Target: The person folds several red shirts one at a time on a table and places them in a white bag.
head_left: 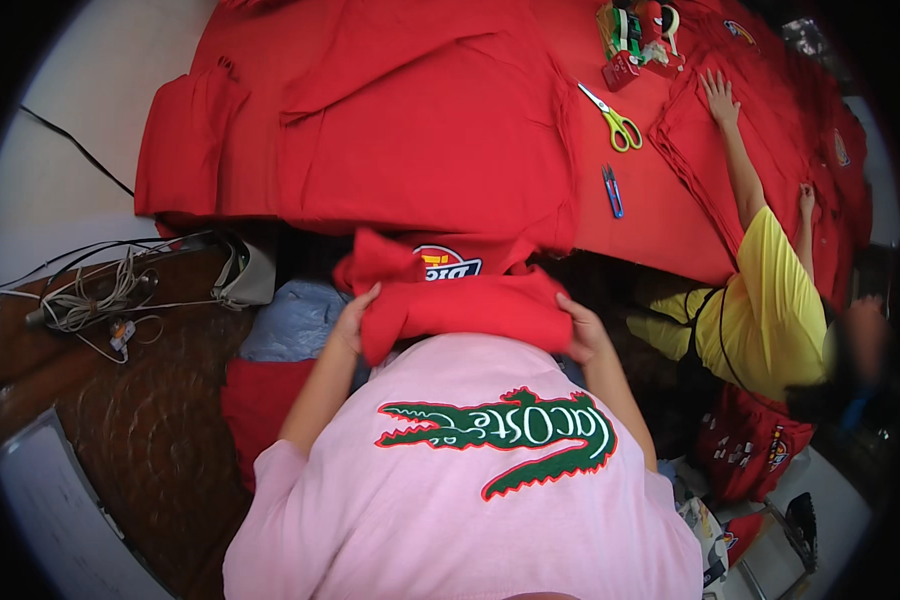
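Between my two hands, in front of my body, a red garment (470, 310) with a colourful printed badge is held folded over. My left hand (353, 318) grips its left edge, the fingers partly hidden behind the cloth. At the opposite edge my right hand (584, 330) holds the fabric, with its fingertips tucked out of sight. Part of the garment's upper left side is blurred. Just beyond it, a large red garment (430, 150) lies spread over the red-covered table (625, 235).
Yellow-handled scissors (622, 130) and blue thread snips (612, 192) lie on the table, right of the spread garment. A tape dispenser (660, 50) stands farther back. At right, a co-worker in yellow (770, 300) has hands on red garments (695, 130). Tangled cables (100, 300) lie at left.
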`<act>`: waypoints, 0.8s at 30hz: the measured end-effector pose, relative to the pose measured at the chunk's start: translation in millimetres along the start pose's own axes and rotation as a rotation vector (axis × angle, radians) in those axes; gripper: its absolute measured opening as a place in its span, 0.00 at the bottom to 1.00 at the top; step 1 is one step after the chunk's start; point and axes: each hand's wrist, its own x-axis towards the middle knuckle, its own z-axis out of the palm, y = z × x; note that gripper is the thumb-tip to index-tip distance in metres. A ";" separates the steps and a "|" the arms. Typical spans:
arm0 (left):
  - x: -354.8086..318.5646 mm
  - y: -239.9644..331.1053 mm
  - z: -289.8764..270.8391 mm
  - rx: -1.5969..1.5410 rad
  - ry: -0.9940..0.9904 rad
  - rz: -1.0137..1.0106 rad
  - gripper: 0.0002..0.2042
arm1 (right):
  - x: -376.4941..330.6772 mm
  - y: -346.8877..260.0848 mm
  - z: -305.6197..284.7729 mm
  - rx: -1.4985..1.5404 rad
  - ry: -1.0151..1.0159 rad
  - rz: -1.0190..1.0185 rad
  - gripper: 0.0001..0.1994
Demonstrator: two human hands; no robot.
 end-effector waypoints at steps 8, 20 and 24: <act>-24.2 19.0 -49.0 0.278 -0.009 0.355 0.17 | -17.8 23.0 -11.0 -0.574 0.234 -0.375 0.17; -84.8 120.2 63.3 0.665 -0.174 0.709 0.18 | -7.9 -72.9 85.6 -0.280 -0.233 -0.548 0.13; -114.3 145.0 61.3 0.340 -0.459 0.708 0.17 | -42.0 -85.1 112.6 -0.094 -0.295 -0.613 0.13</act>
